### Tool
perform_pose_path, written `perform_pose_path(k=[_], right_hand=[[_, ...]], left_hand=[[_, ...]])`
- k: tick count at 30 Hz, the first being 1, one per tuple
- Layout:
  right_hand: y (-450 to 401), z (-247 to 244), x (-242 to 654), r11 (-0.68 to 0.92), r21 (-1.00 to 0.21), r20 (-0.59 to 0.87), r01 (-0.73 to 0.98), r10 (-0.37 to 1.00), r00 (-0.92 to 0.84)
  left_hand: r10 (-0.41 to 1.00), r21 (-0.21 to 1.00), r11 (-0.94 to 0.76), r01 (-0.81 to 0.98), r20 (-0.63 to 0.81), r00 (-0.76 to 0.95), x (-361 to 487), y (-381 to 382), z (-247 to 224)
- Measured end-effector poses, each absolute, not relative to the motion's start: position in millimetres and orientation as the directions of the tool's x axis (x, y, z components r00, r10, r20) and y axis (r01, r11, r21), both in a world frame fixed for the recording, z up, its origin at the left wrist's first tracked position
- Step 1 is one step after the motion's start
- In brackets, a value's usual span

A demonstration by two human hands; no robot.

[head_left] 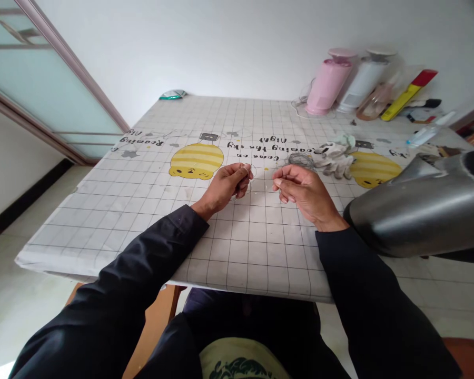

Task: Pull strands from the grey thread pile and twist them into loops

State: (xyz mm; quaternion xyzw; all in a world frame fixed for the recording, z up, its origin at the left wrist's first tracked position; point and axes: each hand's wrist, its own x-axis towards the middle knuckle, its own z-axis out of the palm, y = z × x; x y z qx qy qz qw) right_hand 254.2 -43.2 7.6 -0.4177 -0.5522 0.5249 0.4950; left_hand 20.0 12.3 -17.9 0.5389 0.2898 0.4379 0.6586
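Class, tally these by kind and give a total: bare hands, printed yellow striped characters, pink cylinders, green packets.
Bare hands: 2 (left hand, right hand)
Yellow striped characters: 2
Pink cylinder: 1
Green packet: 1
Total: 6

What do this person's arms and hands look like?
Both arms wear long, dark, plain sleeves reaching the wrists; the left sleeve is visibly creased, the right sleeve looks smoother. The left hand and right hand are bare, with five-fingered human shapes and no gloves.
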Motion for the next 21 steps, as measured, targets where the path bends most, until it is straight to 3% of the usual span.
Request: perform_pose_path(k=[7,12,17,21], right_hand=[[-46,9,249,0.109,-0.994,0.098,0.016,0.939,-0.33],[-47,7,244,0.125,-0.992,0.109,0.026,0.935,-0.338],[-42,-3,243,0.117,-0.992,0.107,0.042,0.978,-0.178],[-39,-8,244,0.251,-0.939,0.275,0.236,0.958,0.075]], left_hand=[[0.853,0.986,0.067,-0.154,0.024,0.521,25,10,-26],[0.788,0.978,0.163,-0.128,-0.051,0.614,27,5,-24],[0.825,0.964,0.206,-0.166,-0.079,0.56,27,5,-22],[0.897,0.949,0.169,-0.268,-0.036,0.441,30,6,-22]])
